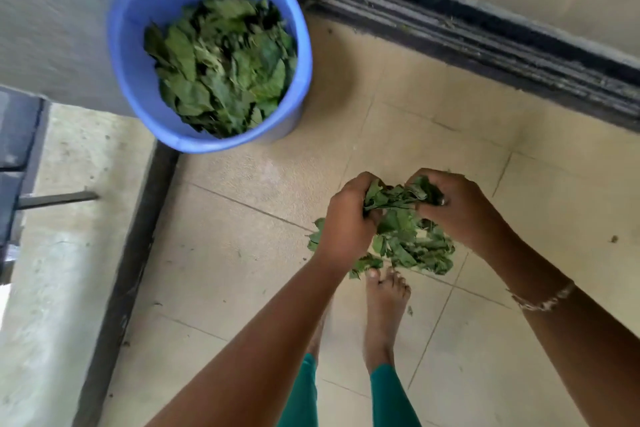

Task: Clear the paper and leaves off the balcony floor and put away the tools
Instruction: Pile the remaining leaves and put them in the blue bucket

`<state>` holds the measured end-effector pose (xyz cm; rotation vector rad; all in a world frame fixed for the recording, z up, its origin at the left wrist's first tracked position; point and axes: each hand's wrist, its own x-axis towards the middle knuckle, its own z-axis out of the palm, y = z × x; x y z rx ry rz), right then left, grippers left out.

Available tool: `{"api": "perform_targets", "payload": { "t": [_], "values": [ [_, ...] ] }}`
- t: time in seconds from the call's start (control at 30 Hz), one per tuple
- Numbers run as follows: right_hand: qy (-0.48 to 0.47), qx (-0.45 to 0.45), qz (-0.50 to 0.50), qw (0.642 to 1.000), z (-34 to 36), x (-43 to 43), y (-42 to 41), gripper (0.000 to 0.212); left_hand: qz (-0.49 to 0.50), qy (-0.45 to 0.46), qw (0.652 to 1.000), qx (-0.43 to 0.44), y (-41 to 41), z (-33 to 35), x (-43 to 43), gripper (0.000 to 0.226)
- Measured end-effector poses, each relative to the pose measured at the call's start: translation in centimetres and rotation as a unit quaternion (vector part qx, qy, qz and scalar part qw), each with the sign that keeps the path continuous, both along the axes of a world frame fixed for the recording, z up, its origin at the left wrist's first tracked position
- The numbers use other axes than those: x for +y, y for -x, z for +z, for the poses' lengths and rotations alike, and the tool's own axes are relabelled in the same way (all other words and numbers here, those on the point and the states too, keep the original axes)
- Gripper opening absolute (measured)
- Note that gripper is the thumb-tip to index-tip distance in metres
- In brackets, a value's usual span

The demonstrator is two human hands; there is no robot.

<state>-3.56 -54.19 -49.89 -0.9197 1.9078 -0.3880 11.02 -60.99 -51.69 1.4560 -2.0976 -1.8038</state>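
Forearms, two, reaching down from the lower edge of the view; bracelet [543, 298] on the right wrist. Green leggings [388, 392] and a bare foot [384, 308] beneath, toes touching the edge of the leaf pile.

Left hand [346, 218]: fingers curled round one side of a bunch of leaves [398, 198], knuckles up.

Right hand [460, 208]: fingers and thumb curled round the other side of the same bunch. The two hands press the bunch between them, just above the tiles.

Leaf pile [412, 250]: green, loose, lying on the floor [263, 253] directly under the hands and just ahead of the foot. Part of it hangs from the held bunch; where one ends and the other begins cannot be told.

Bucket [128, 55]: blue, upright, well apart from the hands, against the wall near the door track [485, 45]. Bucket leaves [221, 62]: the same green kind, a deep layer covering the bottom.

Other floor items: a dark speck [614, 238] to the right and a few small crumbs by the ledge [69, 253].

Progress, judged: most leaves appear gathered into the bucket, and this pile looks like the last sizeable one. Left to do: carry this bunch over, pick up the remainder and the crumbs. No paper and no tools show here, so those steps cannot be assessed.
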Motion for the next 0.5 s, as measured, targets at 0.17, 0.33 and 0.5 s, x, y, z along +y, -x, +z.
{"api": "perform_targets", "payload": {
  "t": [0.17,0.33,0.5],
  "values": [
    [0.065,-0.039,0.001,0.997,6.6,-6.8,-0.9,0.022,0.08,0.029,0.994,0.069,-1.4,6.0,-5.9,0.045],
    [0.17,-0.045,0.007,0.984,8.9,-16.8,-3.4,0.018,0.166,0.108,0.975,0.098,-3.7,9.6,-13.9,0.04],
    [0.13,-0.037,-0.016,0.991,6.7,-26.8,-6.1,0.05,0.233,0.095,0.967,0.034,-6.0,7.6,-22.3,0.045]
  ]
}}
